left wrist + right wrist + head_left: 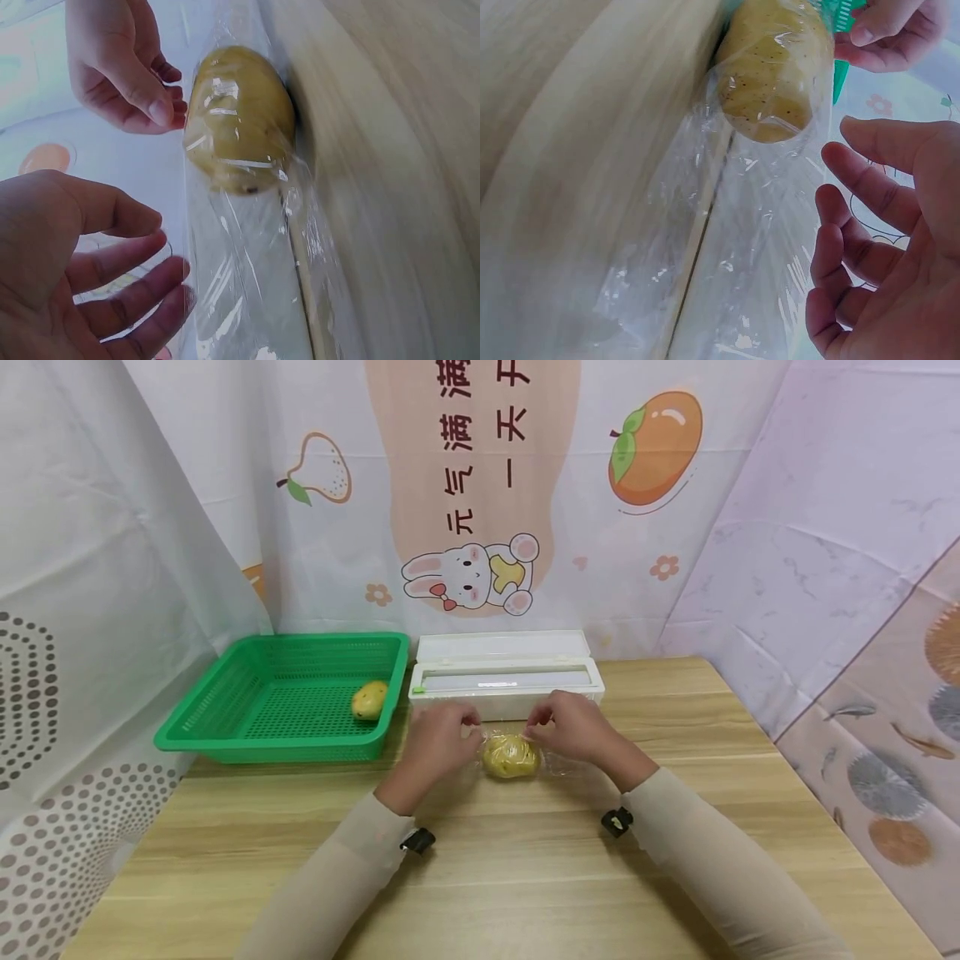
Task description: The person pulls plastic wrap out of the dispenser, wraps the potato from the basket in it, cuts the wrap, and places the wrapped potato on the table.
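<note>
A yellow potato (512, 758) lies on the table in front of a white cling film box, with clear cling film (247, 277) draped over it. Creases and glints of the film (735, 195) show on both sides of the potato. Left of the potato, my left hand (444, 742) pinches the film's far edge between thumb and forefinger, the other fingers loosely bent. On the potato's right, my right hand (572, 727) pinches that edge likewise, thumb and forefinger close together. The film is so clear that the exact grip is hard to see.
The white cling film box (506, 703) stands behind the hands with its lid raised and a green slider at its left end. To the left sits a green basket (270, 745) holding another potato (369, 701). A printed curtain (570, 593) hangs behind the wooden table (495, 893).
</note>
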### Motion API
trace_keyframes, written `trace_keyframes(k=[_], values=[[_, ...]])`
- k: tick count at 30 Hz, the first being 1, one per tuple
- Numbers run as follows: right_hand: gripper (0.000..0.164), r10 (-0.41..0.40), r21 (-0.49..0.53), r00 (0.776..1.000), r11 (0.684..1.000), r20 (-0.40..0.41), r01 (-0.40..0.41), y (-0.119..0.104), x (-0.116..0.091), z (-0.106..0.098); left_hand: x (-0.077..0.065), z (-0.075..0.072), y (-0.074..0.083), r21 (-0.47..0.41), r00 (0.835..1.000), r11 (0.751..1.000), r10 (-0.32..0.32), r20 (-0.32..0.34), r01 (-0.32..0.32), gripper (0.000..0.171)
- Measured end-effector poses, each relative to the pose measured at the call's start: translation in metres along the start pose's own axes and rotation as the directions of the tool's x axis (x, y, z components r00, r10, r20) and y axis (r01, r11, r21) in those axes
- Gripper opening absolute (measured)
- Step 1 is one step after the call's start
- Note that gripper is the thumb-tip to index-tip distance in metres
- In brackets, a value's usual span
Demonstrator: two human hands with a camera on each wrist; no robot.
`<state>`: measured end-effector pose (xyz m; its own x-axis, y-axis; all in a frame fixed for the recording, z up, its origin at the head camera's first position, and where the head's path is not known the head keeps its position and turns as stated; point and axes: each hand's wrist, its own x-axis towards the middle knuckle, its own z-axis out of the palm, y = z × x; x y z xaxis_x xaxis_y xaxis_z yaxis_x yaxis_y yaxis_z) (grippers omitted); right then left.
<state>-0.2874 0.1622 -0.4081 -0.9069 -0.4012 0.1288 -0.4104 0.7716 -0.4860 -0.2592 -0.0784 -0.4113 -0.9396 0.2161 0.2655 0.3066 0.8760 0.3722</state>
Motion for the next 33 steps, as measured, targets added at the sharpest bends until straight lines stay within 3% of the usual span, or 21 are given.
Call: trace_keyframes(k=[6, 10, 13, 18, 21, 27, 33], values=[[0.005, -0.02, -0.009, 1.0, 1.0, -0.009, 0.02, -0.013, 0.011, -0.004, -0.005, -0.005, -0.01, -0.03, 0.995, 0.995, -0.092, -0.048, 0.091, 0.031], [0.006, -0.038, -0.024, 0.999, 0.999, -0.007, 0.038, -0.027, 0.021, -0.005, -0.01, -0.007, -0.015, -0.041, 0.992, 0.993, -0.117, -0.046, 0.115, 0.037], [0.007, -0.045, -0.038, 0.999, 0.998, -0.001, 0.045, -0.038, 0.031, -0.005, -0.014, -0.007, -0.019, -0.102, 0.99, 0.986, -0.136, -0.038, 0.132, 0.039], [0.011, -0.056, -0.071, 0.998, 0.996, 0.025, 0.058, -0.057, 0.051, -0.002, -0.016, -0.004, -0.03, -0.276, 0.978, 0.942, -0.208, -0.026, 0.193, 0.057], [0.013, -0.065, -0.103, 0.997, 0.992, 0.039, 0.068, -0.067, 0.063, 0.002, -0.015, 0.0, -0.037, -0.337, 0.971, 0.917, -0.238, -0.028, 0.215, 0.071], [0.012, -0.061, -0.143, 0.997, 0.987, 0.055, 0.068, -0.087, 0.088, 0.013, -0.013, 0.005, -0.049, -0.367, 0.961, 0.899, -0.272, -0.041, 0.239, 0.097], [0.012, -0.057, -0.128, 0.996, 0.99, 0.072, 0.066, -0.101, 0.108, 0.021, -0.01, 0.011, -0.057, -0.383, 0.958, 0.885, -0.287, 0.0, 0.265, 0.096]])
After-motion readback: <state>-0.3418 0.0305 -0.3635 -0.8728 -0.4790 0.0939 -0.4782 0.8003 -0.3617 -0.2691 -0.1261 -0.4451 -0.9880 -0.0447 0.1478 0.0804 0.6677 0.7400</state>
